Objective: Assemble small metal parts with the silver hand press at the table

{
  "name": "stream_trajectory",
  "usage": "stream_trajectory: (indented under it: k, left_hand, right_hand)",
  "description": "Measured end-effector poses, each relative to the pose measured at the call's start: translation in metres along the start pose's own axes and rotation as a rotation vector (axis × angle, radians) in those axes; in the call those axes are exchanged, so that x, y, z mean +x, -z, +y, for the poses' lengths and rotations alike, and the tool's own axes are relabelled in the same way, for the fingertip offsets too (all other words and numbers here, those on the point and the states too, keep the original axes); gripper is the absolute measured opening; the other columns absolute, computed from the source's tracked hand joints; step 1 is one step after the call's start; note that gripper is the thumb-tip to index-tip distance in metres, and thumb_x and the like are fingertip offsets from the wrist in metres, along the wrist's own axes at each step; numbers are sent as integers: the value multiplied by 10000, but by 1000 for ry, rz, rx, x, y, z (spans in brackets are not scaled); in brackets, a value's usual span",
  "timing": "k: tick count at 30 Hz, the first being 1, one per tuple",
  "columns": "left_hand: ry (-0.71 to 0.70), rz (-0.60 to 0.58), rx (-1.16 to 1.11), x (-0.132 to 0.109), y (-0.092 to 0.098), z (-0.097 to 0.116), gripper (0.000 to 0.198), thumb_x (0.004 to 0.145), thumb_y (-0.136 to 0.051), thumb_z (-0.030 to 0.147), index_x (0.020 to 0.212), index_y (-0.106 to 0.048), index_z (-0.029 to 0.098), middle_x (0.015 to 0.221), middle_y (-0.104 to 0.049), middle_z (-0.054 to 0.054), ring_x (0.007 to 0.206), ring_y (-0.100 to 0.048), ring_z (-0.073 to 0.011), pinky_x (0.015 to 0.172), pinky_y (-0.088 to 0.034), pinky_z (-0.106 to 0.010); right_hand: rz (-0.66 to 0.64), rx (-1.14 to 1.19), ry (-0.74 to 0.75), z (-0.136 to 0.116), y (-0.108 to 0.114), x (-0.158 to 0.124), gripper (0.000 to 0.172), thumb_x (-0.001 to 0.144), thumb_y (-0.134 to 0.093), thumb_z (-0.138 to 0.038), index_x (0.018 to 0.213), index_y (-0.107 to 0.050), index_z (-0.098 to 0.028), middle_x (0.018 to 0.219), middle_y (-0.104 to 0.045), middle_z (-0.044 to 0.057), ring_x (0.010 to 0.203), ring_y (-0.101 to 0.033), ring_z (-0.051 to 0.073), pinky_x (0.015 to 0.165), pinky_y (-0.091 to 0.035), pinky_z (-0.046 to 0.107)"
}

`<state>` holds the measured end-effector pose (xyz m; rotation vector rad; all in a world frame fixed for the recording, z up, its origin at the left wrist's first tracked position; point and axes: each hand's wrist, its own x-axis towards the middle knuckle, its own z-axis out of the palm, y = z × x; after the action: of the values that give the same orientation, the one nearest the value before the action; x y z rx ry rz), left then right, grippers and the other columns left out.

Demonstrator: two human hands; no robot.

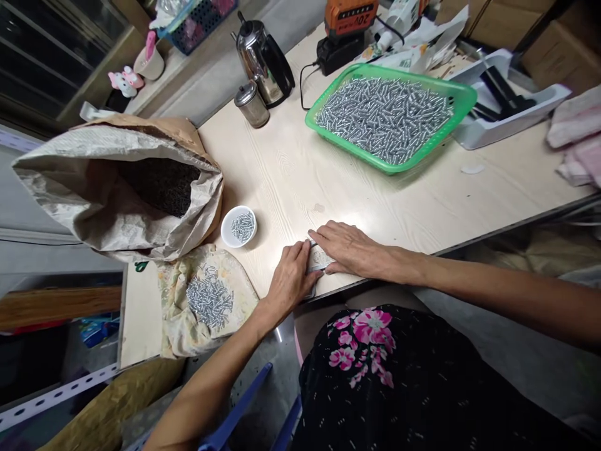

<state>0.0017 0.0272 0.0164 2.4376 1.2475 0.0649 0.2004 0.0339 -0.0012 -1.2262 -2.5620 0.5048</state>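
Observation:
At the front edge of the table, my left hand [292, 274] presses its closed fingers on the left end of a small flat rectangular plate [320, 257]. The plate has a pale face and greyish metal-looking edges; both ends are covered by my hands. My right hand [350, 249] grips its right end, fingers together and thumb along the near side. Left of my hands stands a small white bowl [226, 229] holding small silvery springs or screw-like pieces [242, 227]. More of these pieces [210, 297] lie heaped on a patterned cloth [244, 291].
A green basket [393, 168] full of similar silvery pieces sits at the back right. An open sack [61, 156] with dark contents stands left. Behind are a kettle [256, 47], a metal canister [252, 106], an orange battery on a charger [350, 19] and a white tray [511, 122].

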Motion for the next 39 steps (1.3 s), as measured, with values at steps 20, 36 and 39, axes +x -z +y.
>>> stream_trajectory:
  k: [20,36,39]
  left_hand:
    - [-23,-35,-57,-3,-4,7,157,944,-548,258,981,-661,157,936,-643,-87,903,-532,-233,803,-492,-376]
    - [704,-57,-71,-66,14,-8,329,767,-694,496,698,-713,174,802,-644,-45,797,-569,-189,659,-370,-265]
    - [719,-173,-155,-55,10,-11,302,773,-654,436,673,-706,156,694,-629,-15,692,-560,-151,597,-326,-245]
  right_hand:
    - [67,51,-26,-20,-16,-16,94,907,-546,-114,897,-633,-148,865,-628,75,841,-548,204,731,-423,330]
    - [151,25,25,-24,-6,-40,103,897,-642,-276,931,-637,-179,944,-620,62,913,-490,223,819,-329,363]
    - [163,9,68,-27,-15,-35,103,925,-581,-201,830,-615,-179,865,-626,48,846,-486,204,761,-300,352]
